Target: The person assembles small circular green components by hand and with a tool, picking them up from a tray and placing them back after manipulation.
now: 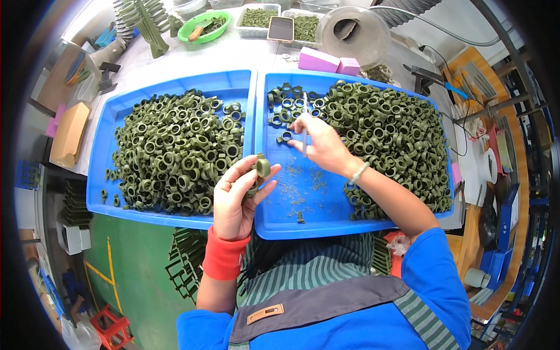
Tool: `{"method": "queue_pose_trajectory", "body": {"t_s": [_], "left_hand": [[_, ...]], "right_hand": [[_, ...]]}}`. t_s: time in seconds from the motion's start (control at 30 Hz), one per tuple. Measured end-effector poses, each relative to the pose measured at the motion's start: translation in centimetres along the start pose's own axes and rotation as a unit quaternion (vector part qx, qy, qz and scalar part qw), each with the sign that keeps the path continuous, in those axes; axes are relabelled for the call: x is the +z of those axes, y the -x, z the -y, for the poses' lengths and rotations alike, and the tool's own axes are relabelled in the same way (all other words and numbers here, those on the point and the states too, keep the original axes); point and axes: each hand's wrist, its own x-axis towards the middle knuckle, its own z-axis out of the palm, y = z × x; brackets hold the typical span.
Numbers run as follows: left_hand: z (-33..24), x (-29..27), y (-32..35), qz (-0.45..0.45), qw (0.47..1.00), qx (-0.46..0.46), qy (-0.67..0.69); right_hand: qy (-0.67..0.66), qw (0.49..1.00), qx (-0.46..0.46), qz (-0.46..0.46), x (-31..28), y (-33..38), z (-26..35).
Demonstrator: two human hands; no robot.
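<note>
My left hand [234,198], with a red wristband, is closed on a green ring-shaped part [262,168], held up between thumb and fingers above the rims where the two trays meet. My right hand [324,143] is closed round a slim grey pen-like tool [304,140], over the right blue tray [280,219]. Just by its fingertips lies a dark green ring [284,137]; I cannot tell whether they touch it. Several more rings [291,100] lie loosely beyond that hand. Small green trimmings [294,186] are scattered on the tray floor.
Piles of green rings fill the left blue tray [105,205] and the right tray's far side. Behind stand a green bowl [185,32], clear boxes of small green parts, a phone [281,29], pink blocks [318,60] and a round grey container [364,44]. A cardboard box [70,137] sits at left.
</note>
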Motion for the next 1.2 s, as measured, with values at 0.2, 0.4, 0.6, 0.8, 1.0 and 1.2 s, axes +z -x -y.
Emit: {"method": "queue_pose_trajectory", "body": {"t_s": [0.2,0.4,0.6,0.8,1.0,1.2], "left_hand": [[-0.2,0.1,-0.2,0.006,0.996,-0.030,0.081],[0.2,0.8,-0.4,-0.059,0.991,0.001,-0.118],[0.7,1.5,-0.7,-0.027,0.988,-0.049,-0.142],[0.5,1.7,-0.1,-0.042,0.988,-0.017,-0.149],[0.5,1.8,-0.1,-0.029,0.985,0.017,-0.168],[0.4,2.0,0.2,-0.023,0.978,0.041,-0.204]], "right_hand": [[0.108,0.993,-0.037,0.032,2.5,-0.6,-0.8],[-0.085,0.994,-0.066,-0.022,-0.9,1.0,4.7],[-0.092,0.988,-0.118,-0.047,-3.2,3.0,8.4],[-0.164,0.984,-0.052,-0.037,-7.0,3.3,7.6],[-0.317,0.948,0.005,-0.013,-6.9,4.6,7.7],[-0.237,0.970,-0.047,-0.020,-6.9,3.9,8.3]]}}
